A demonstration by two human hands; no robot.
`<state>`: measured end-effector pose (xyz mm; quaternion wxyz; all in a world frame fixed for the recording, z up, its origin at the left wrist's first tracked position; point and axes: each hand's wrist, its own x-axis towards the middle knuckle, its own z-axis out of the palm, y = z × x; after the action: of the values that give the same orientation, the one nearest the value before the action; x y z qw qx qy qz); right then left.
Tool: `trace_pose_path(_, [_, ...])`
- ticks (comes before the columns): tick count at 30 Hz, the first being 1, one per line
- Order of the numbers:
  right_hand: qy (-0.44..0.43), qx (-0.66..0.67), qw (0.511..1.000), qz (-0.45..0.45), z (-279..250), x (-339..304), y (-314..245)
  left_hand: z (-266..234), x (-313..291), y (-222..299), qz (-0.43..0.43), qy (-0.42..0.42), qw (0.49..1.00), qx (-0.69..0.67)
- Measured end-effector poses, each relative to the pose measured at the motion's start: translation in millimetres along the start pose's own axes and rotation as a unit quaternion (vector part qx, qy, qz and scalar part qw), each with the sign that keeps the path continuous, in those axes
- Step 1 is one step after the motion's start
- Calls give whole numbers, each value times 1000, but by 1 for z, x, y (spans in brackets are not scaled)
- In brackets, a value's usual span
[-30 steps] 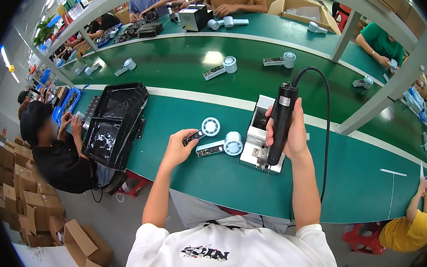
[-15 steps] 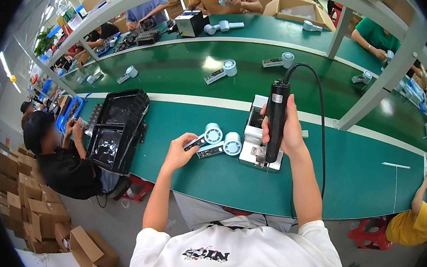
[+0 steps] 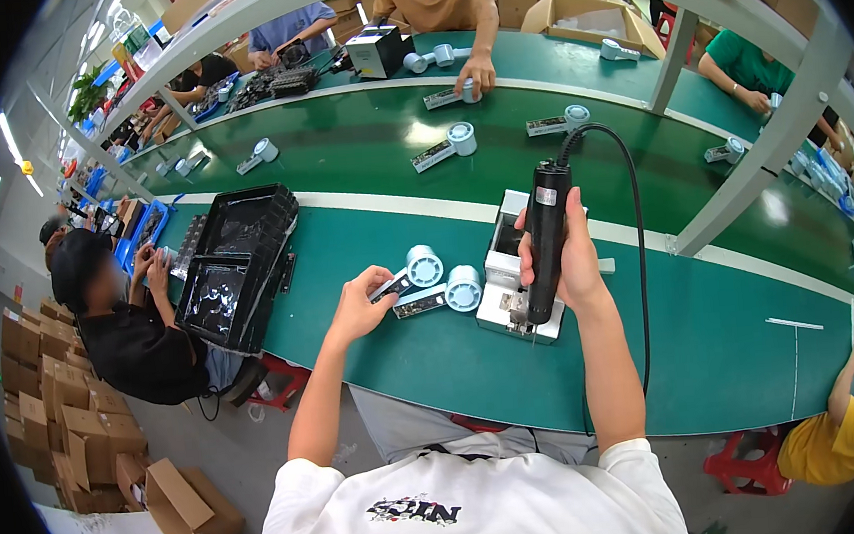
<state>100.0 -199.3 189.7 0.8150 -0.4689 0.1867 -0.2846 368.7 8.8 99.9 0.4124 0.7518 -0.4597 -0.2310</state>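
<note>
My left hand (image 3: 362, 304) is closed on the handle end of a light blue handheld fan (image 3: 424, 265) lying on the green bench. Its handle is open, with dark inner parts showing. A second light blue fan (image 3: 463, 289) lies right beside it, round head to the right and opened handle to the left. My right hand (image 3: 579, 263) grips a black electric screwdriver (image 3: 548, 242) upright, bit downward. The bit points down at the front of a white and metal screw feeder (image 3: 497, 310); whether it touches a screw is too small to tell.
A black cable (image 3: 639, 250) loops from the screwdriver to the bench edge. Left stands a black divided tray (image 3: 236, 267), with a co-worker (image 3: 130, 320) beyond. Several fans lie on the green conveyor (image 3: 357, 142) ahead. A white shelf post (image 3: 770, 165) rises at right.
Across the conveyor, a co-worker's hand has come down and set a fan on the belt. My hands, the screwdriver and the two fans have hardly moved.
</note>
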Motion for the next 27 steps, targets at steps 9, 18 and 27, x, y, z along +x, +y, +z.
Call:
trace_pose_path(9, [1,-11,1000,3,0,-1,3,2,-5,-15,-12,-31,999,-17])
trace_pose_path(18, [3,-11,1000,-9,-2,2,3,-20,44,4,26,-50,998,-10])
trace_pose_path(27, [-10,-24,1000,-10,-5,1,5,45,254,19,156,52,969,186])
